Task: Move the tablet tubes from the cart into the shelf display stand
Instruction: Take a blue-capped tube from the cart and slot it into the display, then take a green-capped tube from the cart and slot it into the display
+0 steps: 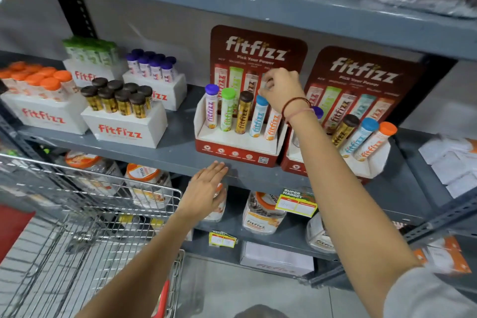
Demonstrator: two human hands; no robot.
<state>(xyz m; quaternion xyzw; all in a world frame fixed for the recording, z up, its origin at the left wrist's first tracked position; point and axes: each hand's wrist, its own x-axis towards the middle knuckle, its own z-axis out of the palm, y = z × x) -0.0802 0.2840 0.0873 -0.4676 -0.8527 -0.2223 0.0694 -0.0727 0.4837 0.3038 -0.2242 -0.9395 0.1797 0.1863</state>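
Note:
A red and white display stand [236, 148] sits on the grey middle shelf. In it lean a purple-capped tube [211, 108], a green one [227, 111], a brown one [243, 113], a blue one [258, 117] and an orange-labelled tube [272, 125]. My right hand [281, 90] hovers over the orange tube's top with its fingers curled together and hides the cap. Whether it grips the tube is unclear. My left hand [204, 188] lies flat, fingers apart, with its fingertips on the shelf's front edge below the stand. The wire cart [85, 196] stands at lower left.
A second stand [366, 165] to the right holds brown, blue and orange tubes. White boxes [121, 129] packed with several tubes fill the shelf's left side. Jars [260, 214] and price tags sit on the shelf below. Wrapped packs lie on the top shelf.

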